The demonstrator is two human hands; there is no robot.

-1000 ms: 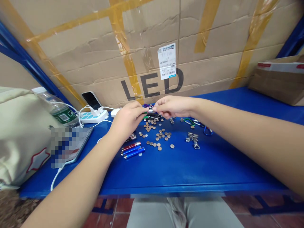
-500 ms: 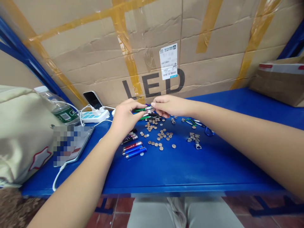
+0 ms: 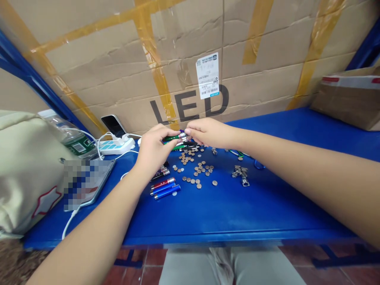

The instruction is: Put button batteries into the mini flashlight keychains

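My left hand [image 3: 152,148] is closed around a small green pen-shaped flashlight [image 3: 171,138], held level above the blue table [image 3: 237,206]. My right hand [image 3: 204,132] pinches the flashlight's silver end [image 3: 182,136] with its fingertips. Directly below both hands lie several small round button cells [image 3: 196,168]. Red and blue flashlight tubes [image 3: 164,188] lie side by side near my left wrist, with dark ones [image 3: 160,173] just above them. More dark flashlights [image 3: 190,146] lie under my hands.
Small metal caps [image 3: 242,174] and carabiner clips [image 3: 258,164] lie to the right. At left are a phone [image 3: 89,182], a white power strip [image 3: 117,145] with cables, a water bottle [image 3: 73,138], a beige bag [image 3: 26,166]. A large LED carton [image 3: 190,63] stands behind; another box [image 3: 347,99] far right.
Both hands rose slightly off the table with the green flashlight and stayed joined at its silver end; the view shifted a little.
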